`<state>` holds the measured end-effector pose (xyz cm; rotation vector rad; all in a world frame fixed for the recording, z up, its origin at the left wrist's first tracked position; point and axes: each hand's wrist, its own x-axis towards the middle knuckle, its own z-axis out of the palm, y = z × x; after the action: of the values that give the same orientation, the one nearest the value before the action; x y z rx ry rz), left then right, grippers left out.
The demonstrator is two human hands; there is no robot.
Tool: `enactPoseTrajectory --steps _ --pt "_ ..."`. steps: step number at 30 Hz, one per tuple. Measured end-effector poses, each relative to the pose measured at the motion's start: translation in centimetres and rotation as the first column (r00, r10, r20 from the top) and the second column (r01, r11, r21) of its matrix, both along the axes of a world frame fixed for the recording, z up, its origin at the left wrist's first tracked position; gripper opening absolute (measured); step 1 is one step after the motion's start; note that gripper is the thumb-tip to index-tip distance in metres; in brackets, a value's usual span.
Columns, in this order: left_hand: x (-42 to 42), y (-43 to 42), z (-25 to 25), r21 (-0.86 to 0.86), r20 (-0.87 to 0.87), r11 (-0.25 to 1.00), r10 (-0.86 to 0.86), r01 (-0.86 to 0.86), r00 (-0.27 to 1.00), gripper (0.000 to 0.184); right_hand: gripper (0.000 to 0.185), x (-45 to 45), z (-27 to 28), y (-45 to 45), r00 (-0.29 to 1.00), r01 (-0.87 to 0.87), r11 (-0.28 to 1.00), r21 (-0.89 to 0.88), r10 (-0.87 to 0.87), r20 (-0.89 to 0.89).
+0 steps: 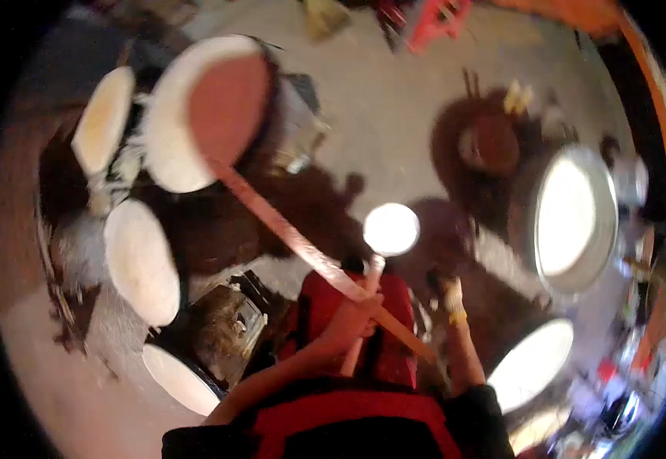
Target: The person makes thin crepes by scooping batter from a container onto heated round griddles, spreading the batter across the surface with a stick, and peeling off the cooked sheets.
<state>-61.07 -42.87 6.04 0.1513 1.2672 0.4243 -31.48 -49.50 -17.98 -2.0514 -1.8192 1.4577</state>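
My left hand [359,312] is closed around a long flat handle in front of my lap. That handle belongs to a paddle with a round reddish-brown head [229,107], which covers part of a large white round surface [174,138] at upper left. A second, paler stick [376,269] passes through the same hand. It runs up toward a small round vessel [392,229] with bright white contents, and appears joined to it like a ladle. My right hand [451,294], below a yellow wristband, is at the right of my lap, near something dark. Its fingers are blurred.
Several pale round pans stand at left, including one pan [141,264]. A metal basin [612,222] with white contents and another pale round vessel [532,366] stand at right. A boxy dark object [229,329] lies left of my lap. A red stool [436,23] is at the back.
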Motion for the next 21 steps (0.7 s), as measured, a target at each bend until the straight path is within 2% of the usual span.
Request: enactPoseTrajectory --steps 1,2,3,4,5,6,7,8,9,10,11,12,13,14,17,19,21 --pt "-0.5 0.6 1.0 0.028 -0.032 0.999 0.025 -0.024 0.999 0.021 0.040 -3.7 8.5 5.1 0.718 0.314 0.913 -0.262 -0.409 -0.564" --pt "-1.5 1.0 2.0 0.111 0.016 0.988 0.107 -0.108 0.994 0.021 0.040 -6.1 15.0 8.5 0.867 -0.130 0.989 0.065 0.145 -0.477" --pt "-2.6 1.3 2.8 0.191 0.074 0.963 0.178 -0.189 0.981 0.020 0.041 -8.6 21.5 11.9 0.770 -0.469 0.783 0.408 0.589 -0.246" --pt "-3.5 1.7 3.4 0.262 0.137 0.928 0.236 -0.265 0.962 0.020 0.049 -11.2 26.6 14.6 0.691 -0.581 0.789 0.199 0.607 -0.393" --pt "-4.0 1.7 3.4 0.452 0.063 0.850 0.272 -0.270 0.960 0.021 0.060 -13.2 29.3 15.9 0.627 -0.683 0.730 -0.018 0.574 -0.526" --pt "-5.1 2.0 3.2 0.610 -0.009 0.749 0.332 -0.258 0.943 0.022 0.059 -15.7 29.7 16.4 0.531 -0.775 0.551 0.311 0.833 -0.152" --pt "-6.0 2.4 3.1 0.738 -0.084 0.640 0.401 -0.213 0.912 0.024 0.059 -18.7 31.0 16.4 0.515 -0.805 0.475 0.355 0.857 0.022" --pt "-6.9 3.0 3.0 0.781 -0.047 0.549 0.526 -0.297 0.849 0.023 0.060 -21.6 32.2 16.4 0.491 -0.837 0.396 0.378 0.848 0.198" --pt "-8.0 3.8 2.6 0.718 0.043 0.548 0.581 -0.430 0.813 0.019 0.062 -24.6 34.1 16.7 0.560 -0.823 0.528 0.208 0.817 0.140" --pt "-9.2 4.3 2.1 0.638 0.130 0.533 0.637 -0.556 0.760 0.015 0.066 -26.2 32.1 17.0 0.529 -0.805 0.417 0.423 0.827 0.191" --pt "-10.7 4.6 2.0 0.548 0.214 0.500 0.691 -0.670 0.690 0.012 0.067 -28.3 32.6 18.0 0.505 -0.800 0.409 0.439 0.854 0.125" --pt "-11.4 4.8 3.0 0.489 0.236 0.393 0.800 -0.779 0.551 0.007 0.068 -30.1 33.3 19.3 0.472 -0.796 0.400 0.454 0.880 0.053" --pt "-13.1 4.7 2.5 0.617 0.102 0.377 0.832 -0.690 0.546 0.007 0.068 -32.3 34.4 20.3 0.430 -0.800 0.389 0.457 0.903 -0.016" --pt "-14.6 4.0 1.5 0.713 -0.045 0.391 0.854 -0.583 0.518 0.007 0.060 -34.9 36.4 22.0 0.360 -0.796 0.421 0.435 0.907 -0.219" --pt "-17.1 1.1 5.2 0.695 -0.114 0.290 0.948 -0.657 0.297 0.010 0.046 -40.5 34.7 26.2 0.247 -0.869 0.373 0.324 0.896 -0.369" --pt "-18.3 -1.1 6.6 0.409 0.012 0.018 1.000 -0.912 0.025 0.008 0.039 -45.2 28.1 29.9 0.315 -0.813 0.524 0.253 0.762 -0.566" --pt "-17.6 -3.2 9.1 0.408 -0.059 -0.222 0.962 -0.886 -0.268 0.011 0.035 -49.2 24.2 29.5 0.257 -0.760 0.522 0.388 0.789 -0.558"
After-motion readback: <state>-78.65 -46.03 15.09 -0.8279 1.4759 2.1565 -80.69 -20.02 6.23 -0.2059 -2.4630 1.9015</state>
